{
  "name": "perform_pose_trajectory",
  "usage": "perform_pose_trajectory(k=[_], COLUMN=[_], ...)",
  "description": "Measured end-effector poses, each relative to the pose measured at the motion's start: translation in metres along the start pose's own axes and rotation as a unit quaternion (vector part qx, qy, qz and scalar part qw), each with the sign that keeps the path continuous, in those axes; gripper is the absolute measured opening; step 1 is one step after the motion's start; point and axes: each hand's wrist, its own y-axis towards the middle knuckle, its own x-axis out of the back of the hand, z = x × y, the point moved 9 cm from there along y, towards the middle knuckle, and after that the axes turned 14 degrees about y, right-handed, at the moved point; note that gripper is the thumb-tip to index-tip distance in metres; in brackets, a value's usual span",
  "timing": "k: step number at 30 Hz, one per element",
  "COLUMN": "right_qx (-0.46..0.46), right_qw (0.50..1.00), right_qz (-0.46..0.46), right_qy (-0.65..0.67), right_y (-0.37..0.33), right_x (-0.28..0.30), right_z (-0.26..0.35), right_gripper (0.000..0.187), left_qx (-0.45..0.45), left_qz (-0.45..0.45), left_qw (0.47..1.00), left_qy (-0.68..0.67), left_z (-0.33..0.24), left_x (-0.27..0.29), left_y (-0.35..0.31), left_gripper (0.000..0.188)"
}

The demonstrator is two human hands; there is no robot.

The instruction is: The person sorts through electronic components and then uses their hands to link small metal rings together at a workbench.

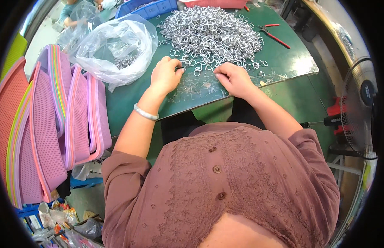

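A large heap of small silver metal rings [212, 33] lies on the green tabletop [200, 93]. At the heap's near left edge, my left hand [164, 75] has its fingers bent and thumb drawn in. A tiny dark piece shows by its fingertips, too small to name. My right hand [234, 78] is curled at the near edge of the heap, thumb and forefinger pressed together. Whatever is between them is hidden, and a few loose rings lie just beyond these fingers. The two hands are apart, both resting low over the table.
Left of the heap sits a clear plastic bag [136, 39] with some rings inside. Red-handled pliers [278, 37] lie at the right. A blue basket [146, 9] and a pink basket [214, 3] stand behind. Stacked pink-purple baskets [47, 124] flank the left; a fan [357, 107] stands right.
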Motion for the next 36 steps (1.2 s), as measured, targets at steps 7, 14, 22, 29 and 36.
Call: perform_pose_trajectory(k=[7, 14, 22, 29, 36], right_qx=[-0.023, -0.047, -0.070, -0.108, -0.286], right_qw=[0.996, 0.995, 0.987, 0.921, 0.811], right_qz=[-0.086, -0.088, -0.061, 0.050, 0.096], right_qy=[0.030, 0.001, 0.133, 0.370, 0.500], right_y=[-0.001, -0.004, 0.011, 0.042, 0.050], right_x=[0.009, 0.008, -0.026, -0.081, -0.099], right_z=[-0.008, -0.008, 0.028, 0.046, 0.011], right_gripper=[0.010, 0.010, 0.014, 0.017, 0.012], left_qx=[-0.004, 0.060, 0.002, 0.062, 0.175], left_qz=[-0.029, 0.003, -0.128, -0.090, 0.003], left_qw=[0.991, 0.836, 0.853, 0.842, 0.782], left_qy=[-0.128, -0.545, -0.505, -0.528, -0.598], left_z=[0.024, 0.028, 0.026, 0.033, 0.031], left_x=[-0.004, 0.004, 0.044, 0.032, 0.008], left_y=[-0.003, -0.031, -0.063, -0.064, -0.050], left_gripper=[0.009, 0.007, 0.004, 0.007, 0.008])
